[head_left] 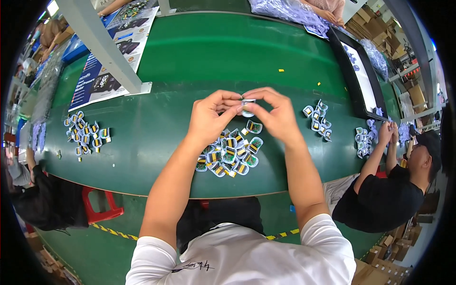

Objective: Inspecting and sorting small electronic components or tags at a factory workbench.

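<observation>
My left hand (209, 116) and my right hand (276, 113) meet above the green table, their fingertips closed together on one small part (248, 113). It looks like a pale rounded plastic shell with some green showing, and fingers partly cover it. Just below, nearer to me, lies a heap of similar shells (229, 156), pale blue-white with green circuit boards and black-and-yellow pieces inside. A single shell (254, 127) rests at the heap's far right edge, close under my right hand.
Similar parts form a left group (85, 133) and a right group (319, 118). A metal post (109, 52) stands on a printed sheet (128, 50). A black-framed panel (355, 78) lies at right. Co-workers sit either side, one in black (384, 190). Yellow scraps (281, 70) dot the table.
</observation>
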### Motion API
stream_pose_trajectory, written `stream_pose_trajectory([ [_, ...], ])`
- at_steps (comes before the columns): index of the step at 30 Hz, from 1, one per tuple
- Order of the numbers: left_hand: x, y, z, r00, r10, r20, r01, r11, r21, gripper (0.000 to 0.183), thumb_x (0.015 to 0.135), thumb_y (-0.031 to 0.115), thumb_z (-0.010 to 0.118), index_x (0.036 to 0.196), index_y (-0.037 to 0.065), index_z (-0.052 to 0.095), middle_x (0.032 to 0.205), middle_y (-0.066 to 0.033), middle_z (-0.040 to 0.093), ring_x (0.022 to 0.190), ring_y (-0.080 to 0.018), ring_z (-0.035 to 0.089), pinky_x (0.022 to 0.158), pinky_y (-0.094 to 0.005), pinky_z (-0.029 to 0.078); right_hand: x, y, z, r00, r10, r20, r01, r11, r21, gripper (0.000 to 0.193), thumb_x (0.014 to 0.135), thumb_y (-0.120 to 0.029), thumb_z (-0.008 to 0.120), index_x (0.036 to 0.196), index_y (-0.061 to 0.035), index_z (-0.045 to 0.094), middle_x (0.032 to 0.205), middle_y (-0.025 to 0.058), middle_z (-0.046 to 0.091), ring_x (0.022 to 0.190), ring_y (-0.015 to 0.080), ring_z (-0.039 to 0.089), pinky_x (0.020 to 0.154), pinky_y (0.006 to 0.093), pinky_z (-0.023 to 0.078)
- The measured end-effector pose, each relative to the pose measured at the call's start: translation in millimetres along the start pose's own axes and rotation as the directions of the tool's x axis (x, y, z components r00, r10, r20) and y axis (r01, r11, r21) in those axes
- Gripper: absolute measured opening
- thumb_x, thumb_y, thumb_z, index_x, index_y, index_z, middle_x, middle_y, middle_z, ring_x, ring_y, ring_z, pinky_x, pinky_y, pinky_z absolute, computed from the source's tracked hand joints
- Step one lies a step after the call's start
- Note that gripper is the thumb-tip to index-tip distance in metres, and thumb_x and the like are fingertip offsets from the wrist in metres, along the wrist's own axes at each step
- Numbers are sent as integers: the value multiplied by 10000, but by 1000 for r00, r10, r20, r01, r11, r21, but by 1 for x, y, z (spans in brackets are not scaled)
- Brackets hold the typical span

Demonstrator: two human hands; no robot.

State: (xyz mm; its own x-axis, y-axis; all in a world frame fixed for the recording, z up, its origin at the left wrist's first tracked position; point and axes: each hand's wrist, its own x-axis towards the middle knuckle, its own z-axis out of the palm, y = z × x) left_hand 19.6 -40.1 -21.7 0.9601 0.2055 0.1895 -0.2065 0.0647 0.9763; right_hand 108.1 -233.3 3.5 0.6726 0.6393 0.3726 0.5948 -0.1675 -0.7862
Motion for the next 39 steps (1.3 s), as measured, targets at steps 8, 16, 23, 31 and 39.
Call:
stream_pose_trajectory([
  [8,-11,-7,17,942,232,244,-329,481,813,358,872,363,840,1011,40,774,1232,-174,702,1302,-370,583,1157,-528,429,-30,43,-100,959,186,-216,-283,710,-645,179,823,-144,829,945,-25,772,1333,139,709,1250,364,622,1083,450,469],
  [16,-17,-17,31,948,112,297,-309,545,780,239,861,258,822,869,43,718,1370,-169,626,1418,-380,475,1240,-604,289,-41,55,-111,884,358,-301,-457,525,-718,233,841,-216,827,997,-45,805,1339,143,711,1228,380,640,1080,451,471],
  [23,-14,-19,24,944,108,313,-308,635,709,145,871,175,788,850,47,724,1320,-136,663,1398,-354,509,1232,-594,313,-15,37,-78,963,72,-260,-201,833,-515,272,920,-174,759,1165,-56,771,1286,142,716,1215,336,655,1072,420,485],
  [31,-12,-18,16,963,92,253,-248,662,707,157,872,172,810,851,55,707,1305,-124,673,1402,-342,526,1228,-566,328,-14,15,-27,940,84,330,56,918,-393,339,859,-100,797,1196,-120,768,1517,101,574,1494,348,425,1250,502,299],
  [39,-11,-16,15,961,97,259,-257,656,710,166,888,196,800,970,63,745,1295,-137,687,1355,-339,571,1215,-571,348,-12,12,-31,929,116,351,11,939,-342,150,869,-90,786,1004,-72,724,1464,94,620,1472,354,461,1269,564,250],
])
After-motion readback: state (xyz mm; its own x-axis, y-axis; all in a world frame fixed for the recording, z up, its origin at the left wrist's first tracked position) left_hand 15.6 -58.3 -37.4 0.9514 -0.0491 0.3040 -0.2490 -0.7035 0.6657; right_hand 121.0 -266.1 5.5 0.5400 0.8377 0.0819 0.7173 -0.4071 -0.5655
